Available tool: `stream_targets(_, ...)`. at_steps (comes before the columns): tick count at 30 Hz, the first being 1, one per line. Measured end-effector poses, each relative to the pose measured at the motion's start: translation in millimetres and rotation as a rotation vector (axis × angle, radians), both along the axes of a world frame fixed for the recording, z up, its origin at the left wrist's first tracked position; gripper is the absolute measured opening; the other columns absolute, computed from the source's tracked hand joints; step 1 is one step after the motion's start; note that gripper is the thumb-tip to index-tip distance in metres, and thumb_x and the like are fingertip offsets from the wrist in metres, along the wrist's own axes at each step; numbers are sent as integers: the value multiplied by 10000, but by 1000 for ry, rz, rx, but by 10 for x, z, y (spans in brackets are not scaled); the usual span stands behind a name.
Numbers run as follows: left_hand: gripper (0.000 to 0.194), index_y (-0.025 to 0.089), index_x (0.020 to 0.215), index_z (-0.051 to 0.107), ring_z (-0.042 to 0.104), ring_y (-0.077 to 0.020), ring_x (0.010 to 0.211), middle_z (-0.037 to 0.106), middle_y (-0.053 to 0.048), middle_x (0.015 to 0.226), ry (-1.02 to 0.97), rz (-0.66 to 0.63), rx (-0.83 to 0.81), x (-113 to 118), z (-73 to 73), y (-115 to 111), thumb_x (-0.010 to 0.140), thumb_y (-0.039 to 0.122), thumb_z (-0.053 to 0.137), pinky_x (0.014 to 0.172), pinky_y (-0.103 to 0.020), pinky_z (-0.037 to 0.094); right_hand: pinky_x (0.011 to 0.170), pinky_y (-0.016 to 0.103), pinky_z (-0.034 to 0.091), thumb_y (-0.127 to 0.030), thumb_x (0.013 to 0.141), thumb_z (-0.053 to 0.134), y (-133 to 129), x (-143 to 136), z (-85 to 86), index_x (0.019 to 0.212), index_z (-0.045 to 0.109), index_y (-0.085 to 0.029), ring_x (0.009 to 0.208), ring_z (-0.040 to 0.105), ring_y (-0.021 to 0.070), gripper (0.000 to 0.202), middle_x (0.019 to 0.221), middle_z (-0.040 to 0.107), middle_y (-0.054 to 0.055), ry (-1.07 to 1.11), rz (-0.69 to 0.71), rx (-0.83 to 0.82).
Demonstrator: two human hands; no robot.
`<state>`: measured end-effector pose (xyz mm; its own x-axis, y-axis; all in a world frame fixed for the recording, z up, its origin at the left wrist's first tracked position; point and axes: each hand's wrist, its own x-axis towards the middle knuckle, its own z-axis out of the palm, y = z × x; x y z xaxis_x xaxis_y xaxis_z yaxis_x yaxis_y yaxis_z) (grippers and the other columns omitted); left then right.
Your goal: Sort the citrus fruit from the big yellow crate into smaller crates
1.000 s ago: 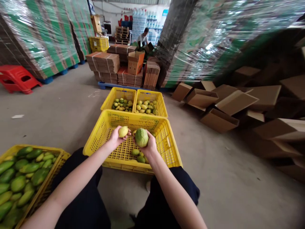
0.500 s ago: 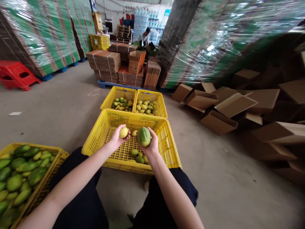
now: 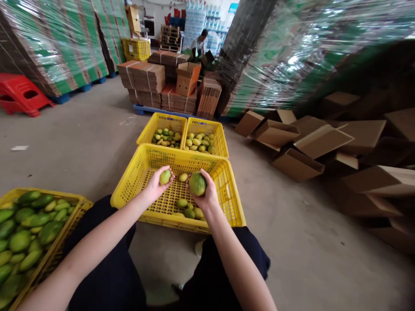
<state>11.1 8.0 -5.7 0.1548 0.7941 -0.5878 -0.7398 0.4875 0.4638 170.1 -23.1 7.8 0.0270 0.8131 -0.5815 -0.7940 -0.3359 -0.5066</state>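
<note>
My left hand (image 3: 161,180) is closed around a small, round yellow-green fruit (image 3: 165,176). A larger green fruit (image 3: 197,184) rests in my right hand (image 3: 209,193), fingers curled about it. Both hands are over the big yellow crate (image 3: 149,149) in front of my knees. Between them, a small yellow fruit (image 3: 183,177) lies on the crate's floor. Several yellow and green fruits (image 3: 189,213) are gathered at its near side, below my right wrist. I cannot tell the kind of fruit for certain.
Two smaller yellow crates (image 3: 223,140) with fruit stand just beyond. At my left is a crate (image 3: 76,199) full of green fruit. Cartons (image 3: 298,164) lie heaped at right; bundled cardboard (image 3: 142,75), a red stool (image 3: 24,95) and a person (image 3: 198,42) are farther off.
The fruit in my left hand has turned from its yellow face to a greener one. The fruit in my right hand has turned too. Both hands stay over the crate.
</note>
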Motion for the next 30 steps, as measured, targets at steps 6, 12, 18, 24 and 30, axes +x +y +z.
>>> stream_targets(6,165,113,730,603,599,-109,498,640,-69,598,20,-6,-7,-21,55,-15,867,126,513,443,-154,501,491,267,548,-280,786,648,-14,18,-14,782,642,-185,600,666,182,95,690,721,50,29,-15,15)
stream_targets(12,241,111,766,620,530,-105,431,635,-73,586,4,10,25,-109,89,8,877,178,416,369,-161,400,500,246,526,-236,739,693,5,90,-49,761,613,-216,538,635,144,86,620,680,-35,10,-196,10)
stream_targets(18,267,92,977,646,640,-130,543,666,-71,675,-29,110,-4,-170,80,60,911,97,388,467,-175,518,536,343,570,-319,876,457,32,224,-52,886,645,-193,662,703,240,227,714,725,87,83,-84,-15)
stream_targets(24,300,80,1061,616,656,-161,614,668,-105,719,-59,94,-49,-229,104,49,984,273,400,492,-192,549,589,356,601,-315,852,543,4,228,-18,909,630,-194,648,684,221,160,687,698,53,75,-78,9)
stream_targets(30,353,70,1097,609,647,-171,630,671,-119,787,-178,86,106,-188,132,-19,844,207,404,550,-230,574,546,264,587,-278,831,548,-76,152,112,880,627,-184,655,674,186,131,702,707,64,49,-55,31)
